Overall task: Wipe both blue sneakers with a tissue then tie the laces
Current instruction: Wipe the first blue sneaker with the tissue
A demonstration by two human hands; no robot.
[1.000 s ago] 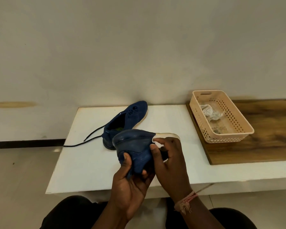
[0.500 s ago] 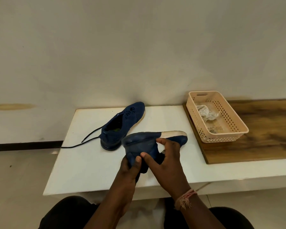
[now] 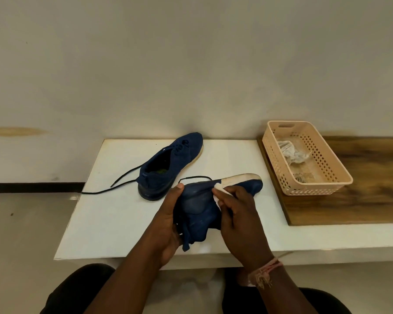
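The left hand point(image 3: 168, 225) grips the near sneaker point(image 3: 200, 207) by its heel; the right hand point(image 3: 238, 214) presses a tissue point(image 3: 219, 189) against it, its fingers curled around the tissue.

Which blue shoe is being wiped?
The near shoe, held by the left hand; the right hand presses a tissue on it. The other shoe lies untouched.

Navy sneakers point(image 3: 170, 164), white tissue point(image 3: 218, 191), peach perforated basket point(image 3: 327, 177).
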